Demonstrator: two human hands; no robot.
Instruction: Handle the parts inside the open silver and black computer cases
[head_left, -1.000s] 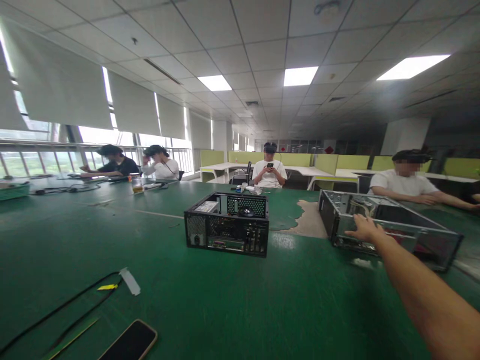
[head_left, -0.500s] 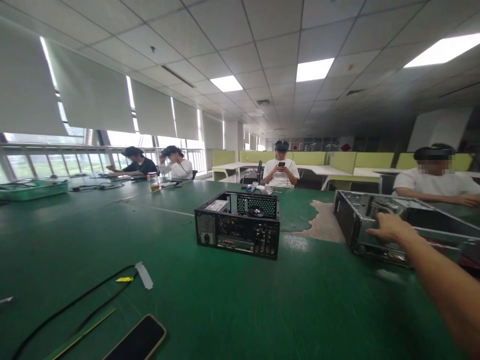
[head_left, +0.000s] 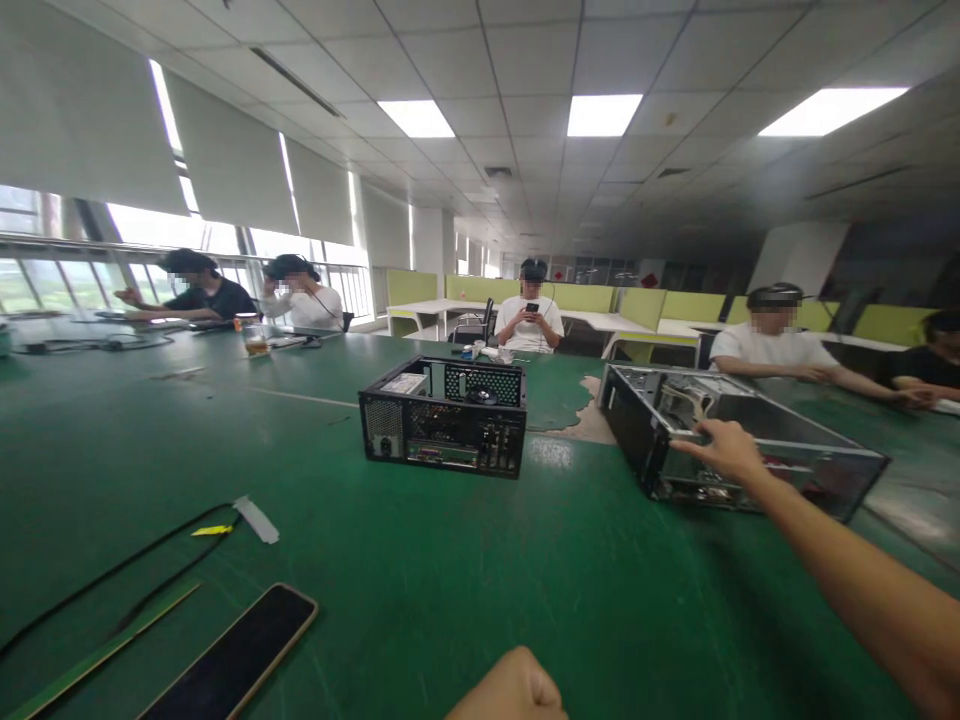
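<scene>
My right hand (head_left: 724, 450) reaches in from the right and grips the near top edge of a large open computer case (head_left: 634, 445), fingers over the metal frame. Cables and metal parts show inside that case. At the bottom edge, my left hand (head_left: 510, 688) is curled into a fist above the table, partly cut off by the frame; nothing shows in it. Further forward in the middle stands a smaller open black computer case (head_left: 442, 435), apart from both hands, with a round fan and a power supply inside.
A smartphone (head_left: 236, 655) lies at the front left of the green table (head_left: 420, 560), beside a black cable (head_left: 112, 575) with yellow and grey tags. A small jar (head_left: 256, 342) stands farther back. Several people sit around the far side, one holding a phone.
My view has turned to the right, so both cases appear farther left. My left hand has come into view at the bottom. My right hand stays at the large case's near edge.
</scene>
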